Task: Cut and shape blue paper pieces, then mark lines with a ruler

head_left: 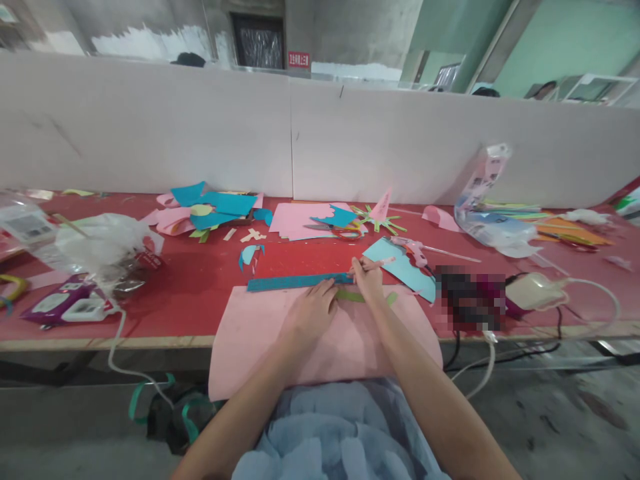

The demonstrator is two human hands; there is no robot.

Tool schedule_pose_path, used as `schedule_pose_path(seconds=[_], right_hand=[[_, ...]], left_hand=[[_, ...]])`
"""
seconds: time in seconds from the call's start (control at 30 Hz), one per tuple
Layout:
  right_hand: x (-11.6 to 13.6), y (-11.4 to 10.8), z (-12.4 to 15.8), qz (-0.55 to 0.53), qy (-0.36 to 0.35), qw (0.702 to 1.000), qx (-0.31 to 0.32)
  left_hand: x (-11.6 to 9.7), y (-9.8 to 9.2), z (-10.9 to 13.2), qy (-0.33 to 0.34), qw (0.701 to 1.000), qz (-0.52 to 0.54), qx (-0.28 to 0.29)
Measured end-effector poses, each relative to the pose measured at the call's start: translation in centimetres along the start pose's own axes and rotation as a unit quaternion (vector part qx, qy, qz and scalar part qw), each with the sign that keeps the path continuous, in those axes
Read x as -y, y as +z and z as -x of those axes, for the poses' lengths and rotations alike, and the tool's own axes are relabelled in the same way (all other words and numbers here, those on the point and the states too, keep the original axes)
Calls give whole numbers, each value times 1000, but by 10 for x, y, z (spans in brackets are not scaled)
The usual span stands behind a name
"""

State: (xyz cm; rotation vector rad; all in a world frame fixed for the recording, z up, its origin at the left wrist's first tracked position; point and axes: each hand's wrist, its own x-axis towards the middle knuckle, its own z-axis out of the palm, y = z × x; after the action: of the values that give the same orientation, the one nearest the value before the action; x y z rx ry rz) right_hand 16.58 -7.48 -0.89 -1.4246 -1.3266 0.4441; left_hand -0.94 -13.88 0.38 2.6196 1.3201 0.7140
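A large pink paper sheet (pixel 250 340) lies over the table's front edge, against my body. Along its far edge runs a long blue strip (pixel 285 283) that looks like a ruler. My left hand (pixel 315 307) lies flat on the pink sheet, fingers stretched out with the tips at the blue strip. At the strip's right end, my right hand (pixel 369 279) pinches a slim pen (pixel 383 262), its back end pointing right. A green paper strip (pixel 350 296) lies between my hands, partly covered. My fingers hide the pen's tip.
Behind are scissors (pixel 345 232), pink sheets (pixel 290 217) and blue scraps (pixel 225 202). A pink glue gun (pixel 413 250) rests by a light-blue sheet (pixel 400 267) at right. Plastic bags (pixel 100 243) and a purple box (pixel 70 300) stand left. A white partition (pixel 200 127) closes the back.
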Motion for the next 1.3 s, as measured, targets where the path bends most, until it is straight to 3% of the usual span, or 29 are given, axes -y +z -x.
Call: schedule_pose_path(seconds=[0.3, 0.57, 1.0, 1.3], right_hand=[[-1, 1, 0, 7, -3, 1000, 14], [2, 1, 0, -13, -8, 1000, -11], [9, 0, 1, 41, -6, 998, 48], [9, 0, 1, 45, 1, 998, 43]], left_hand=[[-2, -4, -1, 21, 1000, 8, 17], [0, 0, -1, 20, 1000, 5, 6], [0, 0, -1, 14, 1000, -6, 17], [0, -1, -1, 18, 1000, -2, 14]])
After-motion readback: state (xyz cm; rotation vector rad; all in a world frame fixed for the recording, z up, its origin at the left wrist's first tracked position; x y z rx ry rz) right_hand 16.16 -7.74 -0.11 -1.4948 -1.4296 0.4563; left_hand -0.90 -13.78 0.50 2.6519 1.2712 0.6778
